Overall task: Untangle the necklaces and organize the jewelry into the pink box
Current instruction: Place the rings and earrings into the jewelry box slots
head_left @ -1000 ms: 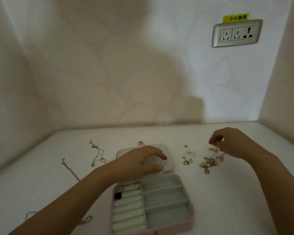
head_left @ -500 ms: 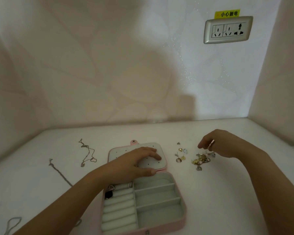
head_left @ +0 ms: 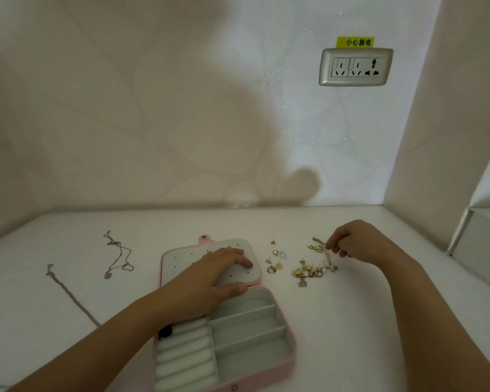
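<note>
The open pink jewellery box [head_left: 252,360] with its grey lining sits near centre on the white tabletop [head_left: 379,321]. The left hand [head_left: 210,274] lies flat on the box's folded-back white lid panel, fingers straight and slightly spread. Farther right, the right hand [head_left: 357,241] pinches a thin silvery chain [head_left: 325,253] that trails down into a heap of small gold and silver trinkets [head_left: 306,271].

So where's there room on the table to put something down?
The back strip of the table along the wall is bare, and so is the patch between the pink box and the right arm. It is crowded right of the lid, where the little jewelry lies and the right hand pinches a chain.
</note>
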